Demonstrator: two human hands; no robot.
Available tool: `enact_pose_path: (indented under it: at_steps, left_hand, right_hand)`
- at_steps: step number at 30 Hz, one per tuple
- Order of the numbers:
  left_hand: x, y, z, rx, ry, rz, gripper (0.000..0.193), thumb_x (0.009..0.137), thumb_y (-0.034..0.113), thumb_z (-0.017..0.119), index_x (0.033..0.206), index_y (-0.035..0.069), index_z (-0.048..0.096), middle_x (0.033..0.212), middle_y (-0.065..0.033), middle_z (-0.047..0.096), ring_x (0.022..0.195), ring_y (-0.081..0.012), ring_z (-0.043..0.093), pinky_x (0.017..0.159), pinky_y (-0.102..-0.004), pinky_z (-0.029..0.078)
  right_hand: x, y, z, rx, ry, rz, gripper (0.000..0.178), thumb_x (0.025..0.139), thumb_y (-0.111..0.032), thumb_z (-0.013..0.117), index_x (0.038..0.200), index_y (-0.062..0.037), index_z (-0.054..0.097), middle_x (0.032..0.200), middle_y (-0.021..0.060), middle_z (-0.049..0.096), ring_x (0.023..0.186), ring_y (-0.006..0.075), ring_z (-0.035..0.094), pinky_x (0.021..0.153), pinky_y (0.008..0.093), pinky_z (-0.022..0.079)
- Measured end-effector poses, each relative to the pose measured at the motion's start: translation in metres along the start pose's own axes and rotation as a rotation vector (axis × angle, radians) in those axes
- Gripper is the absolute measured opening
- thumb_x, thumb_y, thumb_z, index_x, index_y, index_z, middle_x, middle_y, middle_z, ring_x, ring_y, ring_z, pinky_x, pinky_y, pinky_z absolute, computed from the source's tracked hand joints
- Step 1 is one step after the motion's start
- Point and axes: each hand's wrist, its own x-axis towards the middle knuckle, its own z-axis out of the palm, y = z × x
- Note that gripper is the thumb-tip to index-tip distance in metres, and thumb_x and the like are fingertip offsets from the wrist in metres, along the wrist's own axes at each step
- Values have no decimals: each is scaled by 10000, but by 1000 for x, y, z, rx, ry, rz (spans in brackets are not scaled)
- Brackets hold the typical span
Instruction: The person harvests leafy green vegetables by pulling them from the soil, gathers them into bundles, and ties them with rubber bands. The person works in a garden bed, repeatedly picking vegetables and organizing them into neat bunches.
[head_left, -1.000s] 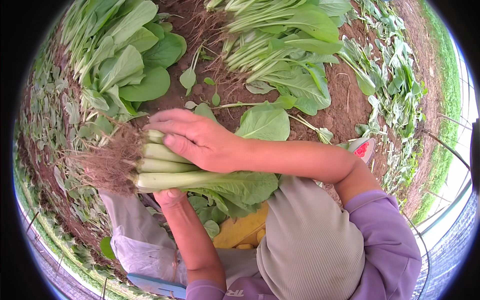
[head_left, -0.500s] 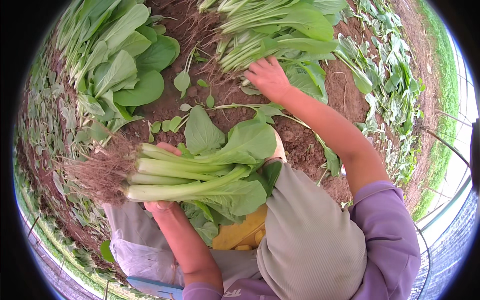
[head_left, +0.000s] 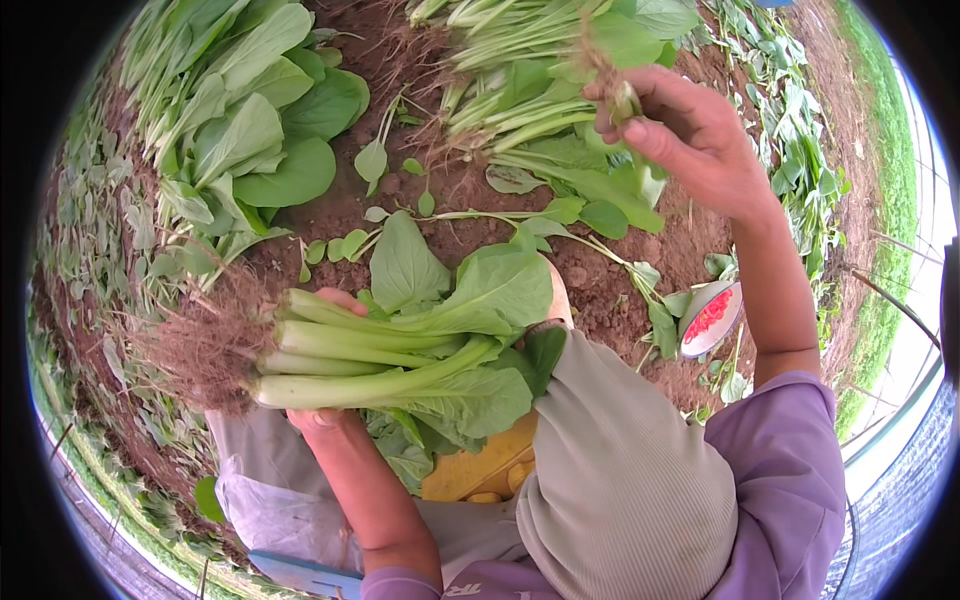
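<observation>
My left hand (head_left: 318, 418) is wrapped from below round a bunch of leafy greens (head_left: 370, 340). The bunch lies sideways over my lap, its tangled brown roots (head_left: 205, 345) to the left and broad leaves to the right. Most of those fingers are behind the stalks. Raised at the upper right, my right hand (head_left: 695, 140) pinches one leafy green plant (head_left: 624, 102) by its base, roots pointing up. How much leaf hangs from it is hard to make out. Below and left of that hand, a pile of leafy greens (head_left: 525, 85) lies on the soil, roots leftward.
Another heap of greens (head_left: 240, 120) lies at the upper left. Loose plants (head_left: 590, 235) are strewn over brown soil (head_left: 600, 300). A white bowl (head_left: 735, 318) with small red pieces stands right of my knee. Something yellow (head_left: 480, 468) shows between my legs. Wilted leaves (head_left: 790, 150) line the right.
My right hand has lifted from the pile and moved up and right, now with a plant pinched in it. The bowl has come into sight. My left hand and its bunch stay nearly still.
</observation>
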Motion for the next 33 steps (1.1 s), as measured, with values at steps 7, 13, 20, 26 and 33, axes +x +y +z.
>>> enact_pose_path:
  at_steps: [7, 13, 20, 26, 33]
  left_hand:
    - [5, -4, 0, -28, -19, 21, 895, 506, 534, 723, 1163, 27, 389, 1037, -174, 418, 929, -244, 444, 748, -338, 418]
    - [8, -1, 2, -185, -54, -18, 932, 479, 399, 784, 1206, 6, 353, 1087, -184, 418, 999, -273, 462, 824, -399, 437]
    - [8, 1, 11, -270, 98, -127, 869, 517, 283, 783, 1219, -9, 361, 1171, -181, 433, 1054, -319, 463, 897, -441, 397]
    - [-11, -15, -1, -275, 219, -90, 763, 511, 217, 795, 1143, -14, 435, 1066, -143, 523, 968, -270, 526, 857, -377, 428]
    - [-6, -19, 5, -318, 233, -73, 711, 533, 184, 784, 1122, -25, 444, 1050, -131, 529, 948, -245, 535, 830, -356, 442]
  right_hand:
    - [14, 19, 25, -604, -386, 193, 232, 791, -207, 542, 932, -22, 530, 706, 159, 565, 675, 353, 529, 596, 390, 418]
    - [29, -11, 63, 52, -268, 122, 247, 802, -187, 530, 996, -35, 527, 693, 99, 540, 585, 197, 524, 561, 304, 421]
    - [46, -35, 159, 440, 137, -44, 210, 803, -142, 534, 978, -29, 556, 745, 117, 552, 673, 217, 556, 599, 302, 434]
    - [47, -46, 178, 377, 165, 31, 240, 840, -198, 485, 985, -22, 558, 770, 132, 525, 709, 264, 510, 644, 323, 413]
    - [41, -47, 189, 470, 269, -1, 310, 857, -263, 449, 973, 6, 552, 805, 145, 515, 791, 280, 485, 697, 350, 392]
